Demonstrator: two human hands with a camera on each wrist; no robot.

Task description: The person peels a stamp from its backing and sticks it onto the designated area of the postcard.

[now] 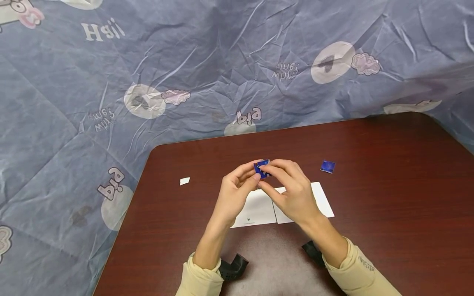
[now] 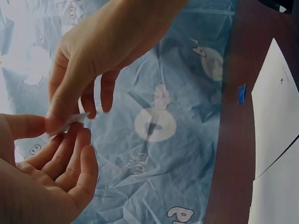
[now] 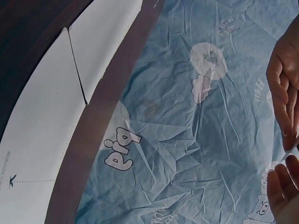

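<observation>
A small blue square piece with pale markings is held up between both hands, above the table. My left hand pinches its left side with thumb and fingers. From the right, my right hand grips it with the index finger across its front; the fingers cover part of it. In the left wrist view the thin piece shows a whitish face and a pointed corner. Only a sliver of it appears at the edge of the right wrist view. A second blue square lies on the table to the right.
Two white sheets or cards lie side by side under the hands on the dark red-brown table. A small white scrap is at the left. A wrinkled blue printed cloth hangs behind the table.
</observation>
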